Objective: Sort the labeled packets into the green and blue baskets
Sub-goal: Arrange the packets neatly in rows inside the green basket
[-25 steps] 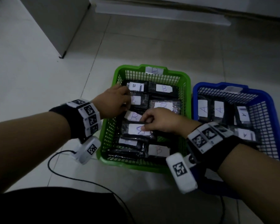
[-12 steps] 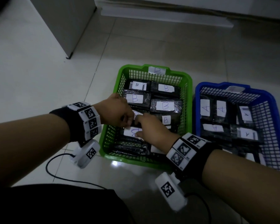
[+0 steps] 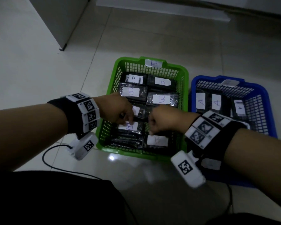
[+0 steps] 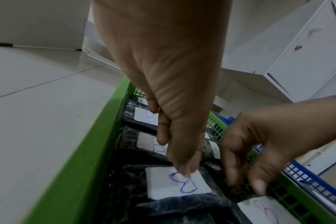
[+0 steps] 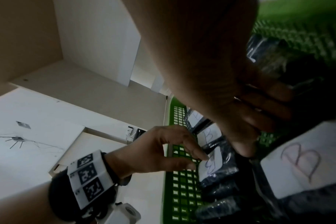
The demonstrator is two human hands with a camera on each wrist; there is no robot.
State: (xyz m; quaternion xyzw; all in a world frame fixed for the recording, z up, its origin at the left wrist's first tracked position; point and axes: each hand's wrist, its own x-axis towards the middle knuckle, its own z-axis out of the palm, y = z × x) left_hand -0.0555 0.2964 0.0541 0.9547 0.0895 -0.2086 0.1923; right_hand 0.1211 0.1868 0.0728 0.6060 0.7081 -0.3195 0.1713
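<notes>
The green basket (image 3: 117, 65), tagged B, holds several black packets with white B labels. To its right, the blue basket (image 3: 266, 98) holds packets labelled A. Both my hands are inside the green basket. My left hand (image 3: 128, 118) points down, and its thumb tip presses the label of a B packet (image 4: 178, 183) lying near the front left. My right hand (image 3: 152, 127) hangs beside it with loosely curled fingers (image 4: 259, 189) over bare mesh floor. I see nothing held in it. Another B packet (image 3: 157, 141) lies just in front.
A grey cabinet (image 3: 58, 21) stands on the tiled floor at the back left, and white drawers (image 4: 297, 60) stand behind the baskets. A black cable (image 3: 47, 158) loops on the floor left of the green basket. My dark-clothed leg (image 3: 55, 200) fills the near edge.
The B packet that both hands held together now lies flat in the front left of the green basket. My right hand has drawn off it to the right; my left stays on its label.
</notes>
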